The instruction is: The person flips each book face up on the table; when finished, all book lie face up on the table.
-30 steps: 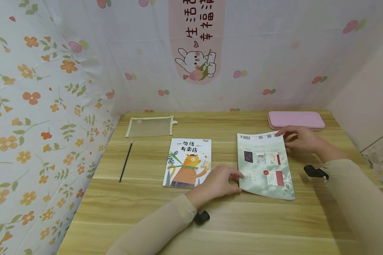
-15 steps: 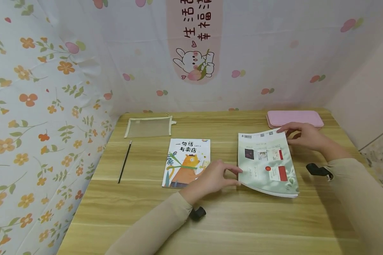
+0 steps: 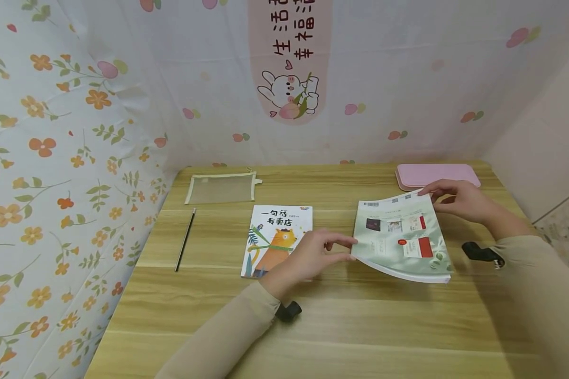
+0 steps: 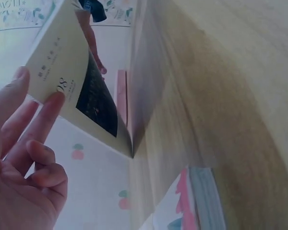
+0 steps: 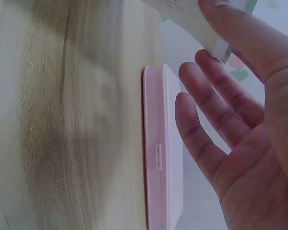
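A thin green-and-white magazine (image 3: 398, 237), its back cover with small printed pictures facing up, is held tilted above the table between both hands. My left hand (image 3: 315, 252) pinches its left edge; in the left wrist view the thumb and fingers (image 4: 50, 110) grip the cover, and the underside with a dark picture shows. At the far right corner my right hand (image 3: 462, 202) pinches the magazine, its other fingers (image 5: 221, 110) spread below in the right wrist view. Beneath the left hand lies a picture book (image 3: 275, 237) with an orange cat, partly covered by that hand.
Behind my right hand a pink pencil case (image 3: 438, 175) lies at the back right. A pencil (image 3: 186, 239) and a see-through mesh zip pouch (image 3: 222, 189) lie on the left of the wooden table (image 3: 360, 337). A printed cloth hangs at the back.
The magazine's near edge has come up off the table and away from me, and the whole has shifted slightly right. Both hands still hold it; my left hand rose with it.
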Demonstrator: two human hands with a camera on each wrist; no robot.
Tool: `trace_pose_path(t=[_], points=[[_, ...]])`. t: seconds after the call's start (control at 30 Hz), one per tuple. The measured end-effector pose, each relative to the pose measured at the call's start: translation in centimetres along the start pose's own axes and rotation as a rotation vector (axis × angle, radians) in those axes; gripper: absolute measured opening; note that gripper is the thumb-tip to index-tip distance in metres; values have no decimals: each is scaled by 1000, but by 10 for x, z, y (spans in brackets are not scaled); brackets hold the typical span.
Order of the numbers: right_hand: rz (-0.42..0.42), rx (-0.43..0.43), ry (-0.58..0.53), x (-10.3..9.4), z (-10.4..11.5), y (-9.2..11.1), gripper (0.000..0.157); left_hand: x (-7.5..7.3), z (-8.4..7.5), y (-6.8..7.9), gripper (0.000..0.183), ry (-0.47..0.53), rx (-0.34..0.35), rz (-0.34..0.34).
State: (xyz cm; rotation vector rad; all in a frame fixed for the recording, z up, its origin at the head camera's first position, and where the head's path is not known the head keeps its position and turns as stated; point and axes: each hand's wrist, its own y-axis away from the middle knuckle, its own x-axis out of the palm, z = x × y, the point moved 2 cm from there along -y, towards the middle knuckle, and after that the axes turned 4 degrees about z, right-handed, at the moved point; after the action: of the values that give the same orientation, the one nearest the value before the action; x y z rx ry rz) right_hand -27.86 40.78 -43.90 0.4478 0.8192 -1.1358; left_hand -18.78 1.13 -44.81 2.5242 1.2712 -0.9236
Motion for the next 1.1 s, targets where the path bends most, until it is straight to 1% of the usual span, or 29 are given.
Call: trace_pose_path(t=[0.2,0.27,0.43,0.57,0.7,0.83,0.93,1.1], points=[[-29,-22,-10,-4,-1,3,32,-7,-1,2,29,47,54,-67],[-28,-28,-27,-5,0,3,31,-9,-1,2,29,67,64,-89],[-5,1,-97,-7,4,2,28,-12,0,3,28,134,71,-130],[-8,5,-121,-8,6,2,27,-15,1,3,26,146,84,-169],[-39,15,-111,-9,8,3,24,-17,3,3,24,149,114,-207],[-60,54,-83,-11,9,5,23,-19,4,2,22,150,144,-229],[-71,58,-67,-12,10,6,22,-21,3,2,21,153,144,-246],[-105,38,-69,-13,10,7,20,-25,3,4,20,162,130,-269]])
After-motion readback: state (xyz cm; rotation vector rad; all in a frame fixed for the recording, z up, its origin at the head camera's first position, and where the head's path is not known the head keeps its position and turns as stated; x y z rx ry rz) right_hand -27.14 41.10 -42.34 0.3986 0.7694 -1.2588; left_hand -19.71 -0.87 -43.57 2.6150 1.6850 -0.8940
